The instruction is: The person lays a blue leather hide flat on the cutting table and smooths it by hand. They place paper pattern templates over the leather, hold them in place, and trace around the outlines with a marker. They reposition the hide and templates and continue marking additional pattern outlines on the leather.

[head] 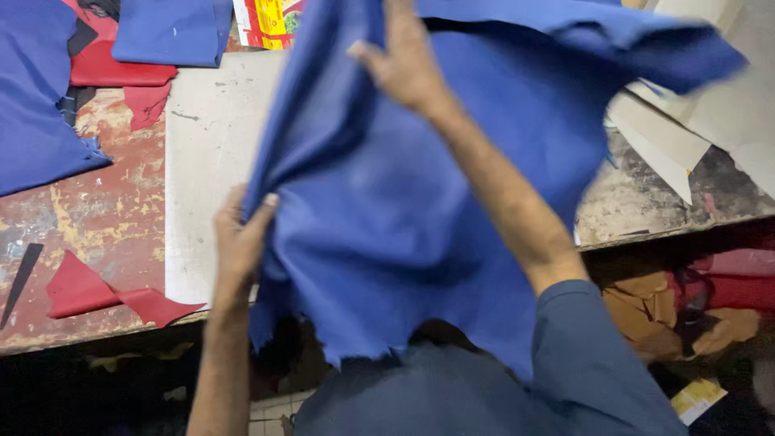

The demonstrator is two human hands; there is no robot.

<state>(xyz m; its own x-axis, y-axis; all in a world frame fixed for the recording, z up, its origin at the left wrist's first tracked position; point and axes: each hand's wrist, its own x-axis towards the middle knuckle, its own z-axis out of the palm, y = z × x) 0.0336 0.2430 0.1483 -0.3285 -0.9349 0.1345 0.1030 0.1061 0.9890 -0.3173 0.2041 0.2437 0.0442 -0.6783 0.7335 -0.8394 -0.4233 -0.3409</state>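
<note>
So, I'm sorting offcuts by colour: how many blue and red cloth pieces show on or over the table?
Blue cloth pieces: 3, one held in both hands
Red cloth pieces: 3
Total: 6

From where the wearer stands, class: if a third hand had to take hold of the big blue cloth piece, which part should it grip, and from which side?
Probably the frayed bottom hem of the blue cloth, approached from below, near the body. That edge hangs free and slack, while the left hand pinches the left edge and the right hand grips the upper part, so the top is taken.
</note>
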